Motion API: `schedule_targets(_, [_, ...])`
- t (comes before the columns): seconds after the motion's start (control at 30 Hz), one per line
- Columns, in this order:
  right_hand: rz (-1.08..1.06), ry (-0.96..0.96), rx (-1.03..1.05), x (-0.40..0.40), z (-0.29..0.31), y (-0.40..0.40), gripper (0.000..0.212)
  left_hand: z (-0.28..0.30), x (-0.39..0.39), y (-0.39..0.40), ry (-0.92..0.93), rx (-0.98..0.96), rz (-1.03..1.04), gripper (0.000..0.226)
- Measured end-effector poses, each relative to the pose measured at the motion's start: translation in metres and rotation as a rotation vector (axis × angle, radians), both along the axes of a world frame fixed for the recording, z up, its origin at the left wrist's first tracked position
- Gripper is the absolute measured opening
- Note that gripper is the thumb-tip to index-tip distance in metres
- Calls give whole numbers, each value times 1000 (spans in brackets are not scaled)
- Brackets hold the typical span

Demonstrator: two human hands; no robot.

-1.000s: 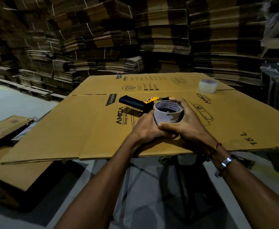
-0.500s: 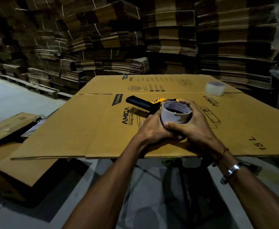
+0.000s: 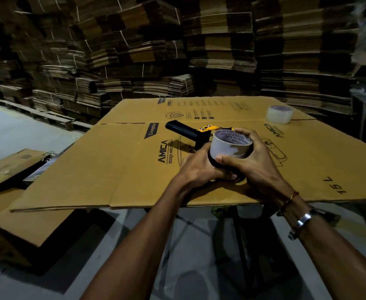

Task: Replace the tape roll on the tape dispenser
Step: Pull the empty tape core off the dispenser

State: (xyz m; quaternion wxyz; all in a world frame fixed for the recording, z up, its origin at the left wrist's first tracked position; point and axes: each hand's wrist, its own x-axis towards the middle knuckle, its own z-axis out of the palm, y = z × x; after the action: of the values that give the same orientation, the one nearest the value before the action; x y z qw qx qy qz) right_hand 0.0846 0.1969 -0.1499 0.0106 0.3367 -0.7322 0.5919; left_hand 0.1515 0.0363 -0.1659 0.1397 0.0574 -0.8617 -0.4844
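While both hands are curling their fingers around the tape core [image 3: 229,148] on the tape dispenser [image 3: 190,132], right hand [image 3: 257,167] and left hand [image 3: 199,167] are hiding its base; a clear tape roll [image 3: 279,114] is sitting well apart on the flattened carton [image 3: 112,169], stacked cardboard [image 3: 221,50] behind.

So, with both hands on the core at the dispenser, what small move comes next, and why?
Probably pull the core up off the dispenser: the right hand grips it, the left hand steadies below, and a clear roll waits on the cardboard.
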Motion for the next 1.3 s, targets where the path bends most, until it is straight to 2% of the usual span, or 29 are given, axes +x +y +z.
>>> schedule_targets(0.3, [-10,2,-10,3,3,1,85,1,1,2,-9,16,16,94])
schedule_targets(0.53, [-62,23,1,1,0,-2,87,4,3,8,-23,11,23,67])
schedule_targets(0.6, [-68,34,13,1,-1,-2,88,3,3,7,-10,17,19,73])
schedule_targets(0.7, [-71,67,53,-1,-2,-1,93,1,2,8,3,-20,1,94])
schedule_targets(0.8, [-43,74,103,-5,-1,2,98,2,4,9,-3,-24,-17,100])
schedule_targets(0.97, [31,45,119,-7,4,7,85,4,6,9,-23,-28,-8,104])
schedule_targets(1.3, [91,7,129,-7,14,8,76,5,8,9,-13,-62,-9,105])
